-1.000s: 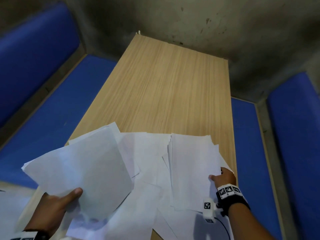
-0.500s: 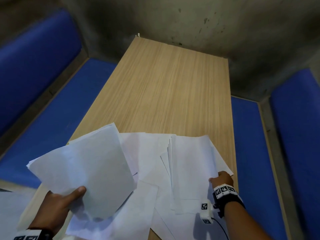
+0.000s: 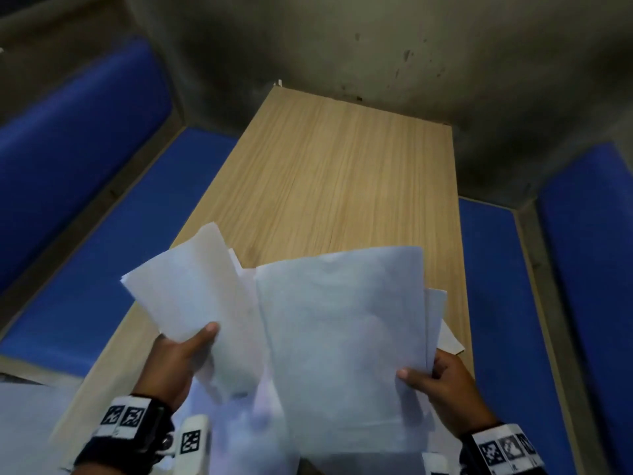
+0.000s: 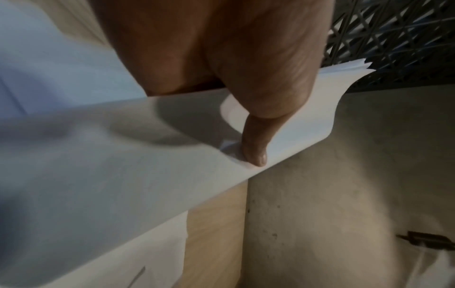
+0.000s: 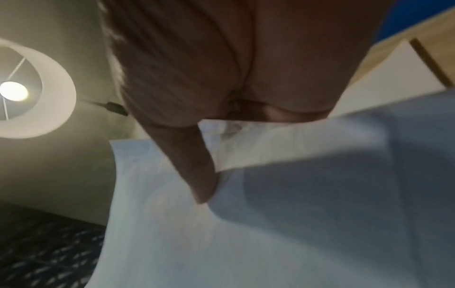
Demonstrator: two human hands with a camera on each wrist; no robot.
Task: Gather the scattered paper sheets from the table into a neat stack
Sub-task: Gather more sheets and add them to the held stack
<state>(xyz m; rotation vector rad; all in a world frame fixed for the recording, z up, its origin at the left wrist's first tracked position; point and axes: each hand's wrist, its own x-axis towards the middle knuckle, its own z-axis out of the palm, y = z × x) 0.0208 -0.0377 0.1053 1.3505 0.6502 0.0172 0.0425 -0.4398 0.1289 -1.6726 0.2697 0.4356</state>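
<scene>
My left hand (image 3: 186, 351) pinches a small bundle of white sheets (image 3: 185, 289), raised and tilted above the table's near left. In the left wrist view the thumb (image 4: 256, 144) presses on top of those sheets (image 4: 123, 175). My right hand (image 3: 442, 382) grips a larger bundle of white sheets (image 3: 342, 337) by its right edge, lifted upright in front of me. The right wrist view shows the thumb (image 5: 197, 171) lying across that bundle (image 5: 270, 224). More loose sheets (image 3: 246, 423) lie on the wooden table (image 3: 342, 173) beneath both bundles, mostly hidden.
Blue padded benches (image 3: 102, 262) run along both sides of the table, the right one (image 3: 507, 320) close by. A grey stained wall (image 3: 376, 46) stands past the far end. One sheet corner (image 3: 452, 341) sticks out near the right table edge.
My right hand has lifted its bundle off the table and swung it upright toward the centre. My left hand has moved its sheets right, closer to the other bundle.
</scene>
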